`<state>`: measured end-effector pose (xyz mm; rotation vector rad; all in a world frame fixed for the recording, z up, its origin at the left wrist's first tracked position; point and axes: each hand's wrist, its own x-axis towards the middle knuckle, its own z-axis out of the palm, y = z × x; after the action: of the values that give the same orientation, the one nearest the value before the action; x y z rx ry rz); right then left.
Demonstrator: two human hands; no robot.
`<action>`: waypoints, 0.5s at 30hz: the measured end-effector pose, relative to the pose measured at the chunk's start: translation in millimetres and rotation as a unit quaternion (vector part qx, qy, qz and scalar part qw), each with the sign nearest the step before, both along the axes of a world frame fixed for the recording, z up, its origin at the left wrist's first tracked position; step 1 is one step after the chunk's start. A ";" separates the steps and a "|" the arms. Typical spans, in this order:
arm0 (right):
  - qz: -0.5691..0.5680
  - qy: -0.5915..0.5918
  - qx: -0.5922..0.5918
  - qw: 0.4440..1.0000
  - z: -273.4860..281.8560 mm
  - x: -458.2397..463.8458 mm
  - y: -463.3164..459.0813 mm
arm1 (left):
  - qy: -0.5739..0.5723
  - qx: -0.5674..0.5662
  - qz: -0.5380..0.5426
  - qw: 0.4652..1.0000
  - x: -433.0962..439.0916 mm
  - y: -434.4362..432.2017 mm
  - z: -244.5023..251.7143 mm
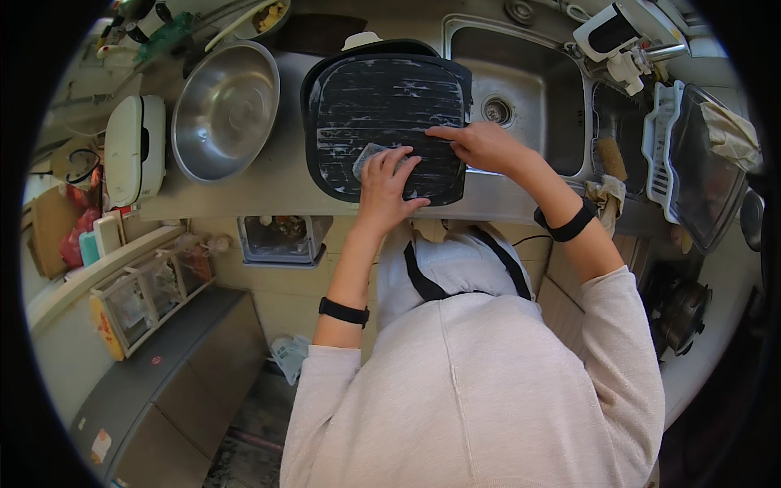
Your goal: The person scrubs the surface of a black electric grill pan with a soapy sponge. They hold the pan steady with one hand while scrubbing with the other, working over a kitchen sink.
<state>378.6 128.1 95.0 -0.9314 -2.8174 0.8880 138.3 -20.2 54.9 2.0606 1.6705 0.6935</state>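
A black ridged grill plate [384, 100] with streaks of whitish foam lies across the counter and the left edge of the sink. My left hand [390, 177] is on its lower part, fingers spread over a grey scouring pad [368, 160] pressed against the ridges. The pad is partly covered by those fingers. At the plate's right side, my right hand [491, 146] touches the surface with its index fingertip, the other fingers curled. I see nothing held in it. Behind the plate shows the rim of another black pan [415, 46] with a pale handle [361, 40].
To the right is a stainless steel sink [525, 91] with a faucet [665, 53]. A steel basin [226, 113] and a white appliance [135, 149] stand left. A white rack [662, 152] and a glass lid [708, 177] are far right. Below the counter sits a clear bin [280, 241].
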 end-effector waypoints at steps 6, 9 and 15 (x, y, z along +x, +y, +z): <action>-0.028 -0.115 -0.039 0.992 0.7 6.3 3.4 | -0.004 0.000 0.006 1.000 1.0 -3.0 1.4; 0.013 -0.002 0.002 1.000 -0.4 4.2 0.7 | -0.001 0.002 0.008 1.000 1.6 -2.4 2.0; -0.041 -0.102 -0.015 0.994 1.2 7.0 -1.3 | 0.002 0.004 0.012 1.000 1.8 -1.0 2.3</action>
<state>385.6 126.8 96.2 -1.1966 -2.9128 0.8755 140.1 -21.1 57.3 2.0509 1.7002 0.7061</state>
